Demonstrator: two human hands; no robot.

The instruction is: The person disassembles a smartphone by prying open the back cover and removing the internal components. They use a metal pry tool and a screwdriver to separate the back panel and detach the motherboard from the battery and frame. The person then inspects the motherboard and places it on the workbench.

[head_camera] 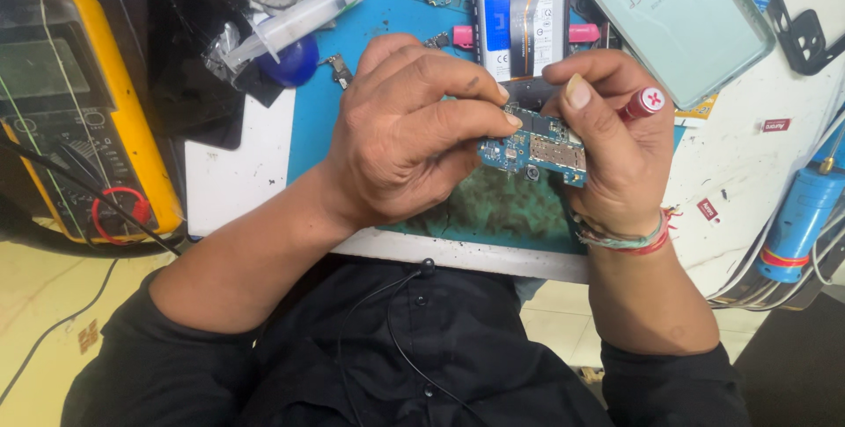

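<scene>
The left hand [400, 128] and right hand [612, 141] together grip a small blue circuit board [537, 152]; the right also holds a red-capped tool [642, 103]. Beyond both hands lies an opened phone [521, 13], board removed, reassembly apparently outstanding.

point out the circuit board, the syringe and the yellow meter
circuit board [537, 152], head view, middle of its blue face
syringe [299, 20], head view, middle of its clear barrel
yellow meter [145, 150], head view, its right yellow edge

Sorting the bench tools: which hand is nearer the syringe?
Left. The left hand sits just right of the syringe; the right hand is farther, beyond the circuit board.
</scene>
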